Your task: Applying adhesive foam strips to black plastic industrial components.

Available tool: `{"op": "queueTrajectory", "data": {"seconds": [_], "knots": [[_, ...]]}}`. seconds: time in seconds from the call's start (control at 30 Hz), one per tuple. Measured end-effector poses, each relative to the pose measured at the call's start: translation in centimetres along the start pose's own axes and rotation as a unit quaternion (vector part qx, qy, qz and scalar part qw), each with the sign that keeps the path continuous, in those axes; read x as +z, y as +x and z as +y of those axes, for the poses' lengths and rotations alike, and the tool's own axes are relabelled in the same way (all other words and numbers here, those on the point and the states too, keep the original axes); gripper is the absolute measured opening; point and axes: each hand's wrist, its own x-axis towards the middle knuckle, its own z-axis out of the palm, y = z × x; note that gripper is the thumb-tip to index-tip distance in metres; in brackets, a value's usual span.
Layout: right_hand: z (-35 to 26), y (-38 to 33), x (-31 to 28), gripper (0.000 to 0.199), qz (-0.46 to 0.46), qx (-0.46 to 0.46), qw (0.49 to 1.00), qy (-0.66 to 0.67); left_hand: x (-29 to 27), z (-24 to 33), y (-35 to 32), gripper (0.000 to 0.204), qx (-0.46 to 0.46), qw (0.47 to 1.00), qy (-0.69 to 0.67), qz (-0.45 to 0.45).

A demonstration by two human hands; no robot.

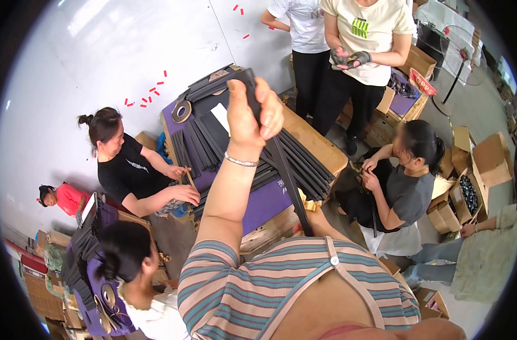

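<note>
My left hand (254, 110) is raised in front of me, its thumb and fingers closed round the upper end of a long flat black strip (284, 170). The strip slants down toward my chest. At its lower end my right hand (297, 228) closes on it, mostly hidden behind the strip. Something yellow (310, 204), its kind unclear, shows beside the right hand. Beyond lie many more black strips (306, 161) in rows on a table with a purple cover (264, 211).
A roll of tape (182, 111) lies on the table's far left. Co-workers sit or stand around: one in black (131, 175) at left, one in grey (409, 184) at right. Open cardboard boxes (460, 192) and a standing fan (462, 55) are at right.
</note>
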Motion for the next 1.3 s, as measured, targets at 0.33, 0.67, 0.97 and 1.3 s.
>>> {"op": "queueTrajectory", "data": {"seconds": [0.33, 0.67, 0.97, 1.3], "knots": [[-2.3, -4.3, -5.4, 0.01, 0.253, -0.266, 0.855, -0.365, -6.1, 2.5, -4.7, 0.045, 0.014, 0.912, 0.108, 0.397], [-6.0, -7.4, -5.8, 0.021, 0.252, -0.366, 0.634, -0.633, -5.7, -11.9, -17.0, 0.036, 0.051, 0.511, 0.798, 0.316], [-6.0, -7.8, -4.8, 0.025, 0.197, -0.258, 0.676, -0.661, -0.3, -17.1, -17.0, 0.034, -0.376, 0.719, 0.543, -0.217], [-14.5, -13.0, -3.3, 0.031, 0.204, -0.286, 0.9, -0.259, -0.6, -11.6, -14.1, 0.029, -0.508, 0.804, 0.308, -0.005]]}}
